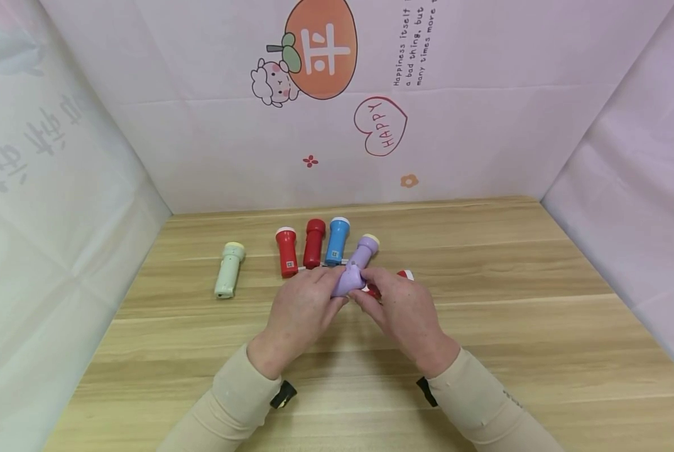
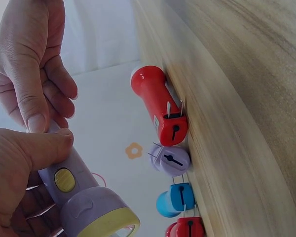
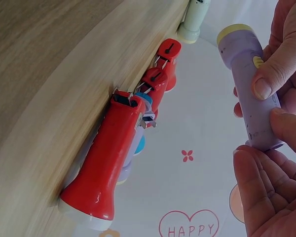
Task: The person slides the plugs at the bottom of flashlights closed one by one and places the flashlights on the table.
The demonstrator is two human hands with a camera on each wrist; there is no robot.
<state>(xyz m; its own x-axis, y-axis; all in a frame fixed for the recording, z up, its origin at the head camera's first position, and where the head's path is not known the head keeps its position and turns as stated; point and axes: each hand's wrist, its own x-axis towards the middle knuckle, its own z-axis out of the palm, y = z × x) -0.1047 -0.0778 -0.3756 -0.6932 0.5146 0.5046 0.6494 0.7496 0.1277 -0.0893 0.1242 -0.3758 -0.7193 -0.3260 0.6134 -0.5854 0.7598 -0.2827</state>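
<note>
Both my hands on purple flashlight point(image 1: 355, 269), lifted just above desk point(image 1: 517, 301) mid-front. Left hand point(image 1: 301, 311) curls round its body, thumb near yellow button; right hand point(image 1: 404, 312) pinches tail end. Red point(image 1: 286, 252), dark red point(image 1: 313, 243), blue point(image 1: 337, 240), green point(image 1: 229, 270) ones lie behind.

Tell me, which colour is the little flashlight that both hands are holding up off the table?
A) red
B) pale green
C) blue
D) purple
D: the left hand and the right hand both grip the purple flashlight, while the pale green flashlight, the blue flashlight and the red ones lie on the wooden table.
</note>
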